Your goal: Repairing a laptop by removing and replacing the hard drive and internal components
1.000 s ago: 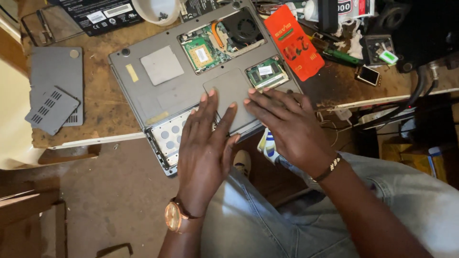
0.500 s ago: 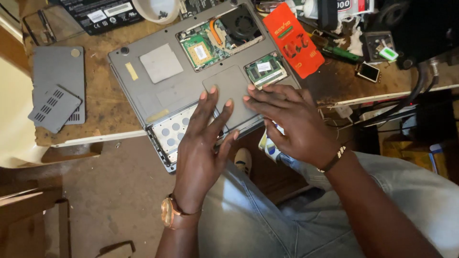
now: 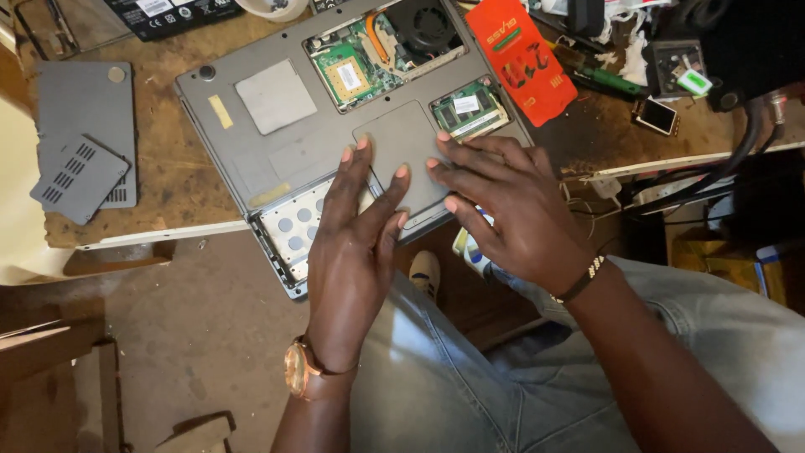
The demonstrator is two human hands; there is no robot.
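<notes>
Both hands lie flat with fingers spread on the underside of a grey laptop point(image 3: 277, 143) that rests upside down on the worn wooden bench point(image 3: 168, 180), its near corner jutting past the bench edge above the person's lap; neither hand is closed on anything. The left hand point(image 3: 352, 243) covers most of the open bay with the perforated metal plate point(image 3: 293, 222), so what lies under the palm cannot be made out, and its fingertips reach a flat grey cover panel point(image 3: 402, 147). The right hand point(image 3: 511, 210) presses the same panel from the other side, hiding the panel's near edge and the laptop's corner there. Just beyond the right fingertips sits an open slot with a green memory module point(image 3: 470, 107); farther off, the fan point(image 3: 423, 21) is cut by the top edge. An orange card point(image 3: 520, 59) lies beyond the right hand, and two loose grey covers point(image 3: 80, 159) lie well off to the left hand's side. Since half a second ago the left hand has slid slightly toward the panel's middle, while the right hand has hardly shifted.
</notes>
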